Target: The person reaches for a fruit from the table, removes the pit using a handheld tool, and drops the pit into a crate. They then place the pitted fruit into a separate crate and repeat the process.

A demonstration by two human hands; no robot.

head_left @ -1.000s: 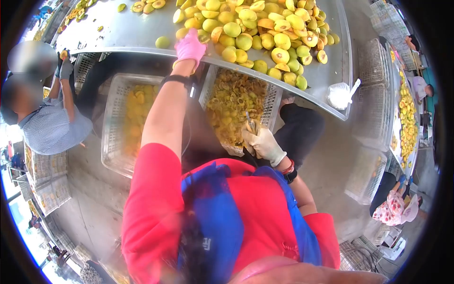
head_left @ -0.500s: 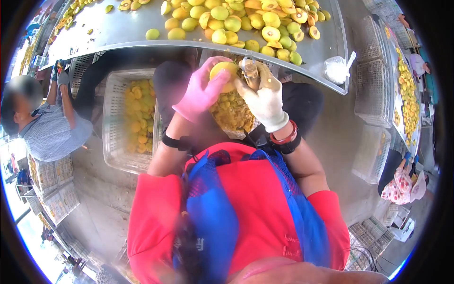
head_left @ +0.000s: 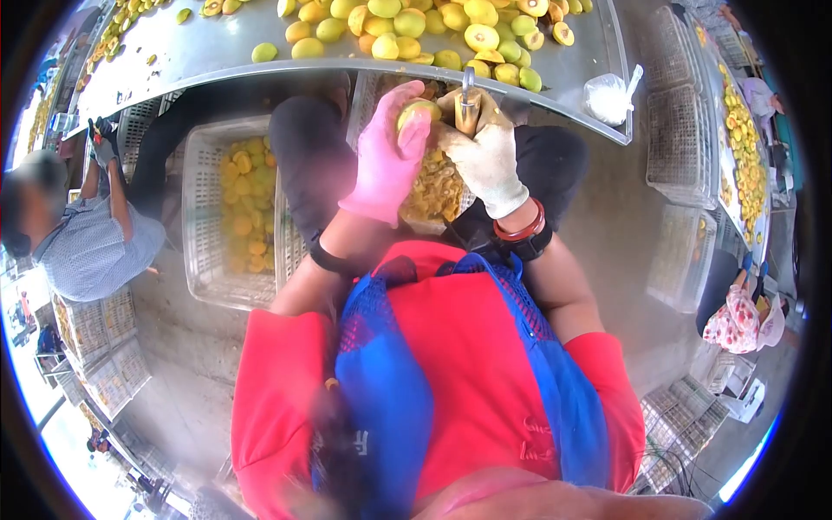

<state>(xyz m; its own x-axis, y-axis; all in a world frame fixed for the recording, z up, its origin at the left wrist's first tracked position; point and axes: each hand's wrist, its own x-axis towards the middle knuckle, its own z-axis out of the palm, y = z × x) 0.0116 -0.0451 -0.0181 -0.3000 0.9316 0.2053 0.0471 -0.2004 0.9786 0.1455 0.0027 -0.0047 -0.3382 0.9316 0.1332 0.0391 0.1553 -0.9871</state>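
Note:
My left hand (head_left: 392, 156), in a pink glove, is wrapped round a yellow-green fruit (head_left: 418, 117) below the table edge. Right beside it, my right hand (head_left: 487, 156) in a soiled white glove grips a tool with a wooden-looking handle (head_left: 467, 115) and a curved metal end pointing up. Under both hands, between my knees, a container holds yellow-brown peelings (head_left: 431, 192). Many yellow and green fruits (head_left: 407, 23), some cut in half, are piled on the metal table (head_left: 234, 54) beyond my hands.
A white crate (head_left: 198, 217) with yellow fruit stands at the left, near a seated co-worker (head_left: 100, 243). A tied plastic bag (head_left: 608, 97) lies at the table's right corner. Stacked crates (head_left: 680, 156) and another person (head_left: 737, 319) are at the right.
The fruit in my left hand is turned and more covered by the pink fingers. The tool in my right hand now points more upright. The whole view has shifted slightly.

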